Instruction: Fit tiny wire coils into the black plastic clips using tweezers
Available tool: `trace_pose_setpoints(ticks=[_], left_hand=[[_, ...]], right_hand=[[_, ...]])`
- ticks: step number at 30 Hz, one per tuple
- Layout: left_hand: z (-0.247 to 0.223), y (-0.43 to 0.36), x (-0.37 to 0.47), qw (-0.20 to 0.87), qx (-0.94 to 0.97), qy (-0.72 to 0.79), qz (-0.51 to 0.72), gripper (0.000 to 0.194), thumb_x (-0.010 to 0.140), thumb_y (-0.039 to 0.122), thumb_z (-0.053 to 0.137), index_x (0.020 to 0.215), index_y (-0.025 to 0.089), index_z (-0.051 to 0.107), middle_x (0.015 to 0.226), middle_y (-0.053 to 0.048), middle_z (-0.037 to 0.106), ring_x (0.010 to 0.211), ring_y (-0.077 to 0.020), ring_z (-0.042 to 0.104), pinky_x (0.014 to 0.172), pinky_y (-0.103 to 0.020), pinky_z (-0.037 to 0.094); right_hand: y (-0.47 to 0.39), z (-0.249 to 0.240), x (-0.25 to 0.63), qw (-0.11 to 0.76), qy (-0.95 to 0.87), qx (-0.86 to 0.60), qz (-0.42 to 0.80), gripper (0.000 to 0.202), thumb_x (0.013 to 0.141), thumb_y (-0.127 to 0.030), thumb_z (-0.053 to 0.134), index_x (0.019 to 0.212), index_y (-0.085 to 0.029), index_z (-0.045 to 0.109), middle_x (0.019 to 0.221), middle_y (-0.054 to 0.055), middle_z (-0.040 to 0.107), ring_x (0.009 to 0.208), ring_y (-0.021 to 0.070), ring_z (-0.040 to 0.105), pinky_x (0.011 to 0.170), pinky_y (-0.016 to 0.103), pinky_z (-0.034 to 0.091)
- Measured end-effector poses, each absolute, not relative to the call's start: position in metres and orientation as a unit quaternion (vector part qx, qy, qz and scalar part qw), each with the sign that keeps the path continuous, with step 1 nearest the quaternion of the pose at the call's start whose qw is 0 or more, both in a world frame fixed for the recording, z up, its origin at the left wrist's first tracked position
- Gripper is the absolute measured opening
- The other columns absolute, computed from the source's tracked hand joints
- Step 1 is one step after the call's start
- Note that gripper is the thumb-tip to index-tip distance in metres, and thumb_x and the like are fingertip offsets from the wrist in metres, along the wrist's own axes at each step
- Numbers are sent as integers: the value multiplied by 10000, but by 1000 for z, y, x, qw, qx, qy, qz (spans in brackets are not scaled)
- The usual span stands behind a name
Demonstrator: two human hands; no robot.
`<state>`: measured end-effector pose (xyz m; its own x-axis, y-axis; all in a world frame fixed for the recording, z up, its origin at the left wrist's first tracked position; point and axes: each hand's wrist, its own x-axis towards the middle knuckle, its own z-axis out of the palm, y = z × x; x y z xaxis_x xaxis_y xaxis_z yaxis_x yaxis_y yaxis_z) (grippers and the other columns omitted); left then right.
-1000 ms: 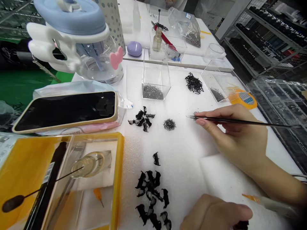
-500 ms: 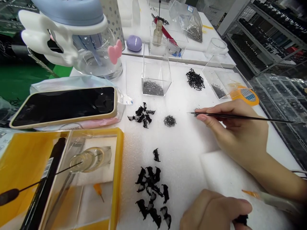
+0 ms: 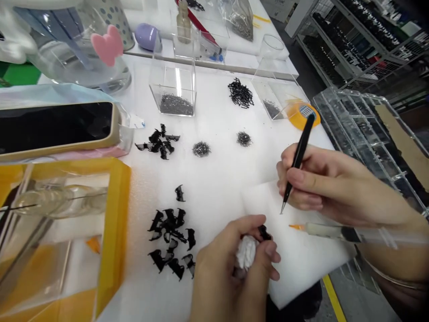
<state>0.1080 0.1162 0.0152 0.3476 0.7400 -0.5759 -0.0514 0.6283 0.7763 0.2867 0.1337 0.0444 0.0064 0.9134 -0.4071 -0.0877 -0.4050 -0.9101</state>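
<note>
My right hand (image 3: 321, 183) grips black tweezers (image 3: 299, 154), their fine tips pointing down over the white foam sheet. I cannot make out anything between the tips. My left hand (image 3: 234, 264) pinches a small black part (image 3: 264, 232) between thumb and index finger, with a crumpled white tissue (image 3: 246, 252) tucked in its palm. Left of it lie several black parts in a loose group (image 3: 170, 228), with a single one (image 3: 179, 192) above them. Two small heaps of tiny dark pieces, one left (image 3: 201, 149) and one right (image 3: 243, 138), sit farther back.
A syringe with an orange tip (image 3: 330, 231) lies below my right hand. Clear boxes (image 3: 176, 96) of tiny pieces and a heap of black pieces (image 3: 240, 93) stand behind. At left are a phone (image 3: 55, 127) and a yellow-edged case (image 3: 115, 223). A compartment tray (image 3: 365, 129) flanks the right.
My right hand has drawn back from the right heap toward my left hand, turning the tweezers from level to tip-down. My left hand has come up, showing the tissue. The view has shifted right.
</note>
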Motion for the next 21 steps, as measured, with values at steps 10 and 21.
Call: trace_pose_setpoints(ticks=[10,21], left_hand=[[17,119,109,745,354,515,232,176,708,132,707,816,259,649,625,76,683,510,-66,659,506,-79,506],[18,118,115,707,383,542,243,173,716,126,701,811,258,643,588,77,692,486,-70,643,510,-92,513]], right_hand=[[118,27,278,412,-392,-536,624,176,809,-262,625,860,-216,463,603,-74,470,416,26,447,351,134,363],[116,26,282,402,-485,-544,553,92,846,-209,562,860,-188,473,606,-75,481,430,9,485,365,113,428]])
